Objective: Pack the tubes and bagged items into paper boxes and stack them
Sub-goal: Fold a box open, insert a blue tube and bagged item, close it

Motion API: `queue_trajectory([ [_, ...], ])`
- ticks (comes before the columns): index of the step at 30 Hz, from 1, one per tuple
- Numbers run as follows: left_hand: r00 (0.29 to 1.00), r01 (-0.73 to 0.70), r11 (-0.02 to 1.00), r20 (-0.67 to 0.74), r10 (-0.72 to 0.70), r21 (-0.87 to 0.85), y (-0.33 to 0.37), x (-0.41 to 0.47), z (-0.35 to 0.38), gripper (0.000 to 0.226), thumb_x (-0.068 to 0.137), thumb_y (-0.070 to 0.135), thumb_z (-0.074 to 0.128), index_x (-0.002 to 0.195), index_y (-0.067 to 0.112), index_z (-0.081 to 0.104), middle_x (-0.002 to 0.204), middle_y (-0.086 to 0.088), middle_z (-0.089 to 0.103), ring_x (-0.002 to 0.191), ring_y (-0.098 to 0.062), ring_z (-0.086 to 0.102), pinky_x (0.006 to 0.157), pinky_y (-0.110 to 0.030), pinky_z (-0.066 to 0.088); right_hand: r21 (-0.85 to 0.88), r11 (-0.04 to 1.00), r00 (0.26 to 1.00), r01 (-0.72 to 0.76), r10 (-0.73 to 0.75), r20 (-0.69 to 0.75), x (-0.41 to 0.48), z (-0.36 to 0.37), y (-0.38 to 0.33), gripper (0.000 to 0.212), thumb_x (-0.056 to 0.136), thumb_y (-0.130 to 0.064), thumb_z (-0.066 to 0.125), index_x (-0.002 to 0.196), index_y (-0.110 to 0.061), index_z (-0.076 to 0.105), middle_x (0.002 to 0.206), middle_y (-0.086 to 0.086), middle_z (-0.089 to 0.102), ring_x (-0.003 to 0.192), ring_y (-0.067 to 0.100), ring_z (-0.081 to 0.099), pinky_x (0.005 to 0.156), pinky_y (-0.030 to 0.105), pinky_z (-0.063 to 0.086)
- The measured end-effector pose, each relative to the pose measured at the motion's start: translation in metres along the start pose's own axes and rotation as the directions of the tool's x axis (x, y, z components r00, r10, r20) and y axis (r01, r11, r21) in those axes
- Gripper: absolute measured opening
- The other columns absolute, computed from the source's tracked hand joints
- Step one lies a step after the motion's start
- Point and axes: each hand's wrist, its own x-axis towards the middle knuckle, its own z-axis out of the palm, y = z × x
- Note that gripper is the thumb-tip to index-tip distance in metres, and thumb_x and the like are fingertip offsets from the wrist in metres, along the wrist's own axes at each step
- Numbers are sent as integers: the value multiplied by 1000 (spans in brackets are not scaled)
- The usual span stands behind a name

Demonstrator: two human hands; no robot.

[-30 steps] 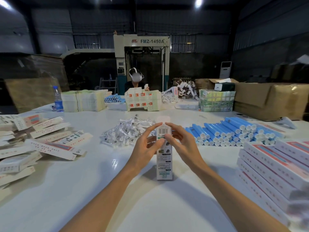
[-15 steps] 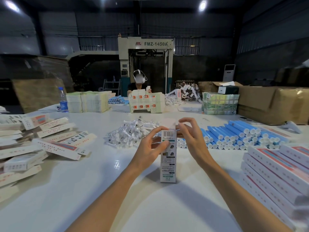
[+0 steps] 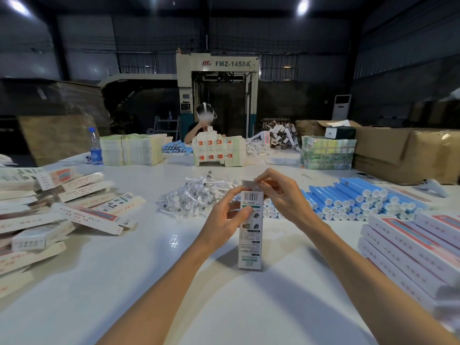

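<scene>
A tall white paper box [image 3: 250, 245] stands upright on the white table [image 3: 129, 282] in front of me. My left hand [image 3: 225, 219] grips its upper part from the left, thumb across the printed face. My right hand [image 3: 281, 195] pinches the box's top flap at the open end. Behind the box lie a heap of clear bagged items [image 3: 191, 197] and a pile of blue tubes with white caps [image 3: 353, 200]. Packed boxes [image 3: 410, 247] are stacked at the right.
Flat unfolded box blanks [image 3: 62, 215] are scattered at the left. A water bottle [image 3: 95, 146], stacks of leaflets [image 3: 132, 149] and cardboard cartons [image 3: 403, 153] stand at the far side, where another person [image 3: 202, 125] works behind a row of boxes [image 3: 219, 151].
My right hand has shifted from the box's side up to its top flap. The left hand keeps its grip; the box stays upright on the table.
</scene>
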Motion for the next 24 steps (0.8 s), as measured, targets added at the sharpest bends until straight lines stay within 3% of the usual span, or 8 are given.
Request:
queue_trajectory([
  [4, 1000, -7, 1000, -8, 7, 10, 0, 0, 0, 41, 105, 25, 68, 135, 50, 58, 122, 0, 78, 118, -21, 73, 92, -28, 59, 233, 970, 998, -69, 68, 11, -7, 1, -5, 22, 106, -34, 60, 104, -13, 67, 96, 5, 79, 91, 22, 77, 79, 38, 64],
  [12, 1000, 1, 999, -20, 0, 33, 0, -2, 0, 44, 104, 30, 66, 125, 67, 55, 124, 7, 77, 119, -16, 72, 89, -23, 58, 442, 872, 977, -211, 201, 70, -13, 2, -6, 9, 96, -15, 76, 102, -9, 76, 99, 10, 80, 95, 25, 77, 83, 31, 61],
  [15, 1000, -2, 999, -7, 2, 48, 1, -3, 1, 43, 105, 28, 65, 131, 60, 52, 124, 7, 77, 118, -15, 72, 90, -19, 56, 509, 826, 967, -244, 248, 61, -12, 0, -8, 9, 93, -12, 78, 101, -7, 77, 99, 15, 80, 94, 29, 77, 85, 34, 63],
  [19, 1000, 4, 1000, 5, -4, 15, 2, -4, -2, 44, 105, 20, 66, 139, 39, 44, 122, -3, 77, 118, -24, 72, 90, -26, 58, 501, 819, 958, -279, 274, 86, -7, -3, -12, 4, 93, -11, 78, 96, -10, 78, 95, 17, 80, 90, 30, 78, 80, 31, 63],
  [24, 1000, 8, 1000, -11, -8, 21, 2, -4, -2, 60, 100, 27, 74, 143, 38, 33, 121, -4, 78, 114, -27, 75, 96, -47, 61, 433, 845, 949, -315, 278, 149, 0, -8, -15, 7, 91, -10, 79, 87, -15, 80, 97, 13, 80, 93, 26, 78, 83, 34, 64],
])
